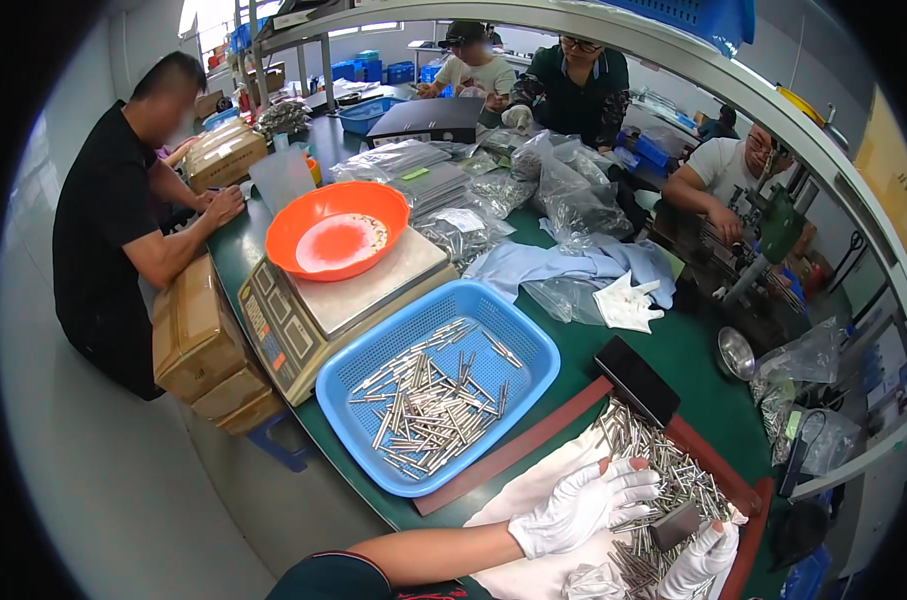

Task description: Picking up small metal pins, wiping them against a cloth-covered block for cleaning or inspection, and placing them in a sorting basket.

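**Pins heaped just ahead of the left fingertips, right hand alongside with a flat block**

Seen from the head camera, low right. Left hand (582, 507), in a white glove, lying palm down on the white cloth (534, 495), fingers spread wide and flat, gripping nothing; fingertips just reaching the near edge of the metal pins (674, 470). Pile lying up and to the right of that hand, toward the black box (638, 380) at the far end of the red-brown tray (534, 443). Pins mostly crosswise and jumbled, no single long axis; many slanting from lower left to upper right.

Right hand (701, 560), also gloved, lower and further right, partly cut by the picture's edge. Fingers curled around a small dark flat block (676, 524), held edge-on against the pile. How tightly closed: cannot tell, thumb side hidden. A few loose pins below it on the cloth.

Both hands touching or just beside the heap; left one nearer its left edge, right one nearer its lower edge. Pile between the two hands and the box.

Further left on the green tabletop (694, 370): a blue basket (359, 392) with more pins, well apart from both hands. Beyond it a weighing scale (304, 320) carrying an orange bowl (294, 225).
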A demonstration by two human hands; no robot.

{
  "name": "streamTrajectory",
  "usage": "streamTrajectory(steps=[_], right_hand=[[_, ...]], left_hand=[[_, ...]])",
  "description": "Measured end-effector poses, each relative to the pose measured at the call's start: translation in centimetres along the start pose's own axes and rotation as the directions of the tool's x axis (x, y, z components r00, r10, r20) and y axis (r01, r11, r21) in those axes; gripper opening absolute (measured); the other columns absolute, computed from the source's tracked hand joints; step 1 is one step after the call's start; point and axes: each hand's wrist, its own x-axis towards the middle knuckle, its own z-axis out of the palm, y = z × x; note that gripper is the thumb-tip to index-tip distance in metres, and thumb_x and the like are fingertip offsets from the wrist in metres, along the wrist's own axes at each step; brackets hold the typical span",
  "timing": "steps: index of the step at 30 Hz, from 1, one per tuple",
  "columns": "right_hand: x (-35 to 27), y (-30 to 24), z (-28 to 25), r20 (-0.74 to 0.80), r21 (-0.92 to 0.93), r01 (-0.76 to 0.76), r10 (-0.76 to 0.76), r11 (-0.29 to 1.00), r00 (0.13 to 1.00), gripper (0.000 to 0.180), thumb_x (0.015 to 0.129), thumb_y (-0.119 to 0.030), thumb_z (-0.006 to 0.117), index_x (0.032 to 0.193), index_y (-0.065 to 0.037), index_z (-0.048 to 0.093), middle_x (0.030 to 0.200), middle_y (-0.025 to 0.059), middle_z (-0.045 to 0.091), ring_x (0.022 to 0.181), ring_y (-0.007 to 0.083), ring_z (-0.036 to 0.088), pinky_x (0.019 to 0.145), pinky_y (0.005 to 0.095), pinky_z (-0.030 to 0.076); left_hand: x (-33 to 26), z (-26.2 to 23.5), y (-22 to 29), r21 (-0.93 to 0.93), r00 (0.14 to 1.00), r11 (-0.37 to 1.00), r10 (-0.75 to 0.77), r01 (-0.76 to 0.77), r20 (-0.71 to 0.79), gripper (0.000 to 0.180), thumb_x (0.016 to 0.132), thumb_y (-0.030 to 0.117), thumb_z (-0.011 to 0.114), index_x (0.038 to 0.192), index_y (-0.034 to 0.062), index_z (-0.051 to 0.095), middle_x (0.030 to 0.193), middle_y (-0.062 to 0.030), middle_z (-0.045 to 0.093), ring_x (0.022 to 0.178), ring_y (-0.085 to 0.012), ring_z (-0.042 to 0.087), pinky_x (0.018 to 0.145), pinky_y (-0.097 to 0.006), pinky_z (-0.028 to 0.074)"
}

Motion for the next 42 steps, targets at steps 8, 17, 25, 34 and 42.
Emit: streamTrajectory(steps=[8,17,25,34,42], right_hand=[[2.0,-0.8,-2.7,0.032,0.376,-0.223,0.228,0.899,0.973,0.009,0.087,-0.005,0.06,0.082,0.001,0.064,0.073,0.0147,0.063,0.061,0.0285,0.057,0.057,0.0367,0.049],[-4.2,2.7,2.7,-0.197,-0.204,-0.054,0.013,0.978,0.98,0.017,0.087,-0.013,0.064,0.09,0.003,0.059,0.08,0.0109,0.061,0.063,0.0248,0.06,0.055,0.0336,0.05],[-3.4,2.1,2.0,-0.09,-0.569,0.126,-0.213,0.813,0.973,0.021,0.086,-0.014,0.065,0.095,0.004,0.057,0.082,0.0102,0.061,0.065,0.0242,0.061,0.058,0.0332,0.052],[0.0,0.6,-0.6,0.073,-0.458,0.243,-0.236,0.855,0.969,0.013,0.088,-0.012,0.062,0.094,-0.001,0.063,0.086,0.0111,0.064,0.071,0.0257,0.062,0.064,0.0372,0.052],[-1.6,0.8,-0.4,0.093,-0.365,0.239,-0.221,0.9,0.971,0.021,0.091,-0.015,0.057,0.1,0.003,0.059,0.091,0.0143,0.063,0.077,0.0278,0.063,0.07,0.0389,0.053]], left_hand=[[0.1,-0.8,0.5,-0.018,0.995,1.0,0.022,-0.024,-0.099,0.068,0.088,0.04,0.061,0.136,-0.0017,0.035,0.129,-0.0186,0.049,0.119,-0.0298,0.049,0.104,-0.041,0.038],[0.0,-0.2,0.9,0.016,0.991,0.999,0.033,-0.031,-0.127,0.067,0.088,0.04,0.06,0.134,-0.0029,0.036,0.125,-0.0184,0.05,0.113,-0.0292,0.051,0.1,-0.039,0.04],[0.1,-0.6,0.9,0.031,0.985,0.999,0.046,-0.041,-0.164,0.066,0.088,0.039,0.06,0.133,-0.004,0.036,0.123,-0.0185,0.052,0.11,-0.0281,0.052,0.098,-0.039,0.042],[0.1,-1.1,0.8,0.019,0.991,0.999,0.032,-0.029,-0.126,0.066,0.088,0.039,0.061,0.133,-0.0034,0.036,0.121,-0.0182,0.053,0.11,-0.0287,0.053,0.097,-0.04,0.042],[0.0,-0.6,0.8,0.062,0.985,0.998,0.02,-0.009,-0.171,0.068,0.087,0.041,0.061,0.133,-0.0029,0.036,0.124,-0.0182,0.051,0.111,-0.027,0.052,0.096,-0.04,0.043]])
